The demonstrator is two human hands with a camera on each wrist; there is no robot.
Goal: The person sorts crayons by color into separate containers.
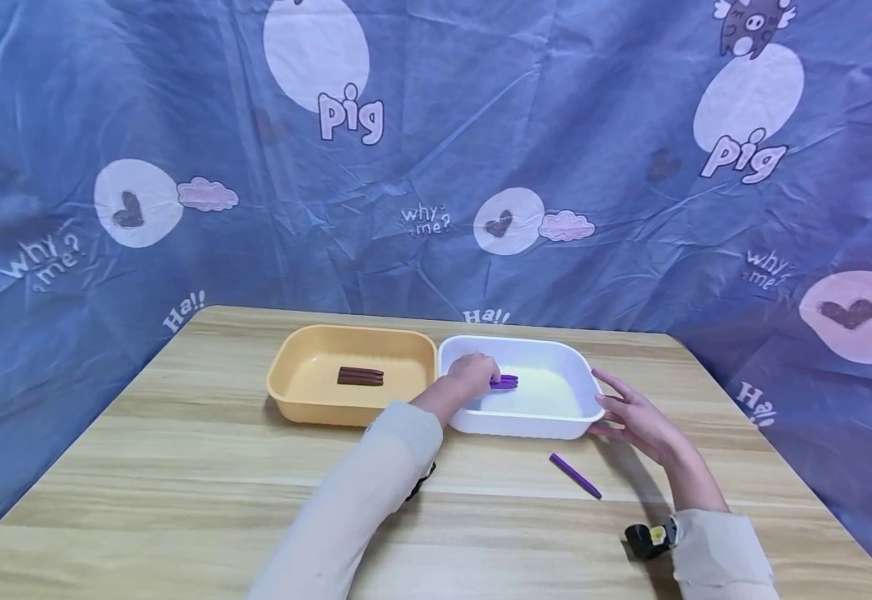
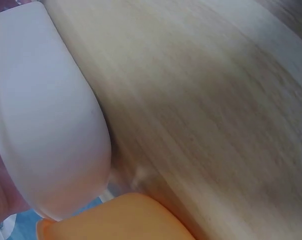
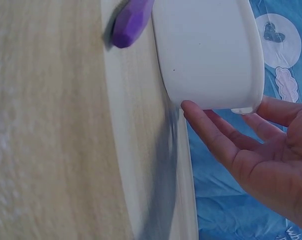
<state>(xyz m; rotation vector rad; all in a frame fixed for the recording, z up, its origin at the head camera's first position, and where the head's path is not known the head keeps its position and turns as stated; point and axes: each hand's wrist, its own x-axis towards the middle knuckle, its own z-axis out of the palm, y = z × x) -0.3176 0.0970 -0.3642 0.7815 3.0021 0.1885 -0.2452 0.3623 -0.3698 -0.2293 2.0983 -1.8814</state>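
Note:
A white plastic tub (image 1: 533,425) stands on the table. My left hand (image 1: 473,375) reaches over its left side, fingers curled down at the left end of several slim purple sticks (image 1: 509,378) lying inside. Those fingertips are hidden in the head view; the left wrist view has mostly the tub's outer wall (image 2: 51,110). At the tub's right end, my right hand (image 3: 266,160) touches the wall and rim with spread, fairly straight fingers. One more purple stick (image 1: 575,477), with a faceted tapered end, lies on the table in front of the tub.
A yellow tub (image 1: 304,411) stands against the left side of the white one, with several brown sticks (image 1: 361,377) side by side in it. Behind the wooden table (image 1: 181,492) hangs a blue printed cloth (image 1: 421,150).

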